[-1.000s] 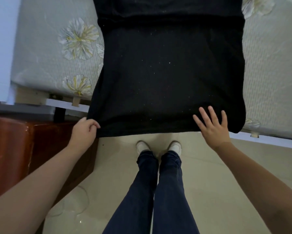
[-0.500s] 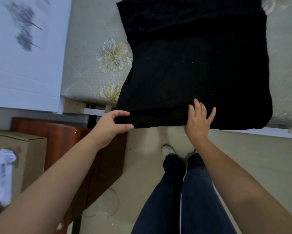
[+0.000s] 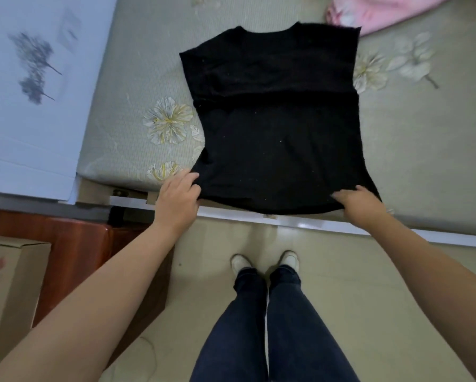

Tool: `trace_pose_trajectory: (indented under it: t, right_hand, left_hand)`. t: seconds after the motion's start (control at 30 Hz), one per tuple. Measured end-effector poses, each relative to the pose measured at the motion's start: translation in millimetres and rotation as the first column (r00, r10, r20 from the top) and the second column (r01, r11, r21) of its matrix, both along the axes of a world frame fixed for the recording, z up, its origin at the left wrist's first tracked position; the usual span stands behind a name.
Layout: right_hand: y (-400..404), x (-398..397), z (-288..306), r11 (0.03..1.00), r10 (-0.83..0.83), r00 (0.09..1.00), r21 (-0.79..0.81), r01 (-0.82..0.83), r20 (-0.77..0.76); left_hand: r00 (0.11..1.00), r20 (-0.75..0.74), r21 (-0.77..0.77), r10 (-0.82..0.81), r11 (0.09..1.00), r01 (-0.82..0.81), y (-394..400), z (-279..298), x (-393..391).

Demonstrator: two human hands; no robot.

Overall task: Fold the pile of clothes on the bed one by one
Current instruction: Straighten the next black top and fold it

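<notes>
A black short-sleeved top (image 3: 280, 139) lies flat on the floral grey bed (image 3: 137, 78), neckline at the far end, hem at the near edge. A fold line crosses it below the chest. My left hand (image 3: 177, 197) holds the hem's lower left corner, fingers at the cloth's edge. My right hand (image 3: 360, 201) grips the lower right corner of the hem with curled fingers. Both arms reach in from below.
A pink garment (image 3: 382, 9) lies at the bed's far right. A white panel (image 3: 33, 92) stands left of the bed. Below it are a red-brown wooden cabinet (image 3: 74, 244) and a cardboard box (image 3: 8, 285). The white bed rail (image 3: 300, 221) runs in front of my feet.
My right hand has slid from the middle of the hem to its right corner and closed on it. My left hand stays at the left corner. The whole top is now in view.
</notes>
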State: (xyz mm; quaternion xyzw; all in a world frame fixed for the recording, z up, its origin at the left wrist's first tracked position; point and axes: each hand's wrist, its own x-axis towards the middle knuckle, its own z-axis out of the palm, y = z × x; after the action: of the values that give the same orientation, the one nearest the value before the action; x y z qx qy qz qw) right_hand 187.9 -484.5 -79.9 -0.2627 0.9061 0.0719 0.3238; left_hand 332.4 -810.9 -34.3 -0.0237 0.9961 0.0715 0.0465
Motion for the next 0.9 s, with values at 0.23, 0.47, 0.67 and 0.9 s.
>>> trace_pose_trajectory:
  t: [0.23,0.47,0.67,0.9]
  right_hand:
    - [-13.3,5.3,44.9,0.882,0.037,0.909,0.414,-0.226,0.416]
    - [-41.8,-60.0,71.3,0.899,0.204,0.972,0.415,-0.138,-0.118]
    - [-52.7,-153.6,81.1,0.934,0.187,0.887,0.355,-0.027,-0.423]
    - [-77.6,-254.1,56.6,0.938,0.073,0.870,0.330,0.106,-0.487]
  left_hand:
    - [0.644,0.755,-0.063,-0.123,0.964,0.258,-11.0,-7.5,25.1]
    - [0.918,0.300,-0.147,0.259,0.963,-0.224,-28.2,10.4,-27.6]
    - [0.869,0.174,-0.158,0.463,0.884,-0.440,-51.8,21.9,-125.6]
    - [0.837,0.192,-0.171,0.512,0.857,-0.485,-82.6,6.3,-237.1]
